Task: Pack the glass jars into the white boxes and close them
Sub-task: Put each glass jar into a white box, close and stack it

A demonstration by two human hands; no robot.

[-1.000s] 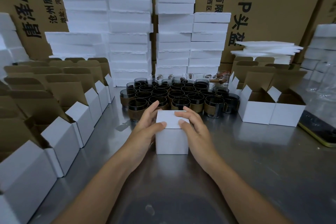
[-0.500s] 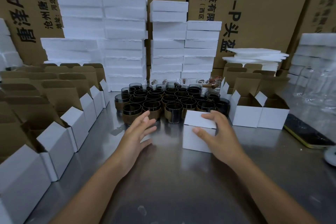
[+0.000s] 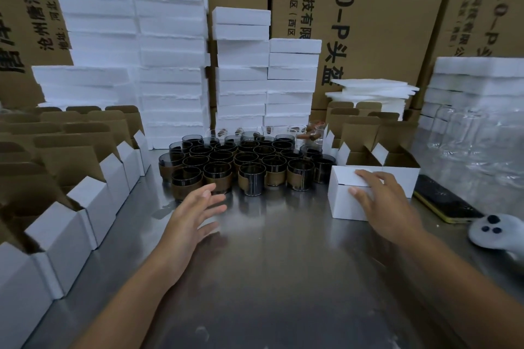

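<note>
1. Best play here, I'd say: be sliding the closed white box (image 3: 343, 204) square against the open boxes (image 3: 409, 178) on the steel table's (image 3: 283, 278) right side, lid staying flush.
2. The right hand (image 3: 380, 201) is gripping that box, fingers draped over the lid, thumb on the front face.
3. The left hand (image 3: 198, 207) is hovering spread wide, holding nothing, just before the glass jars (image 3: 249, 161).

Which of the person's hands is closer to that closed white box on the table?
The right. The right hand holds the closed white box, fingers over its top; the left hand hovers apart, off to its left, by the jars.
</note>
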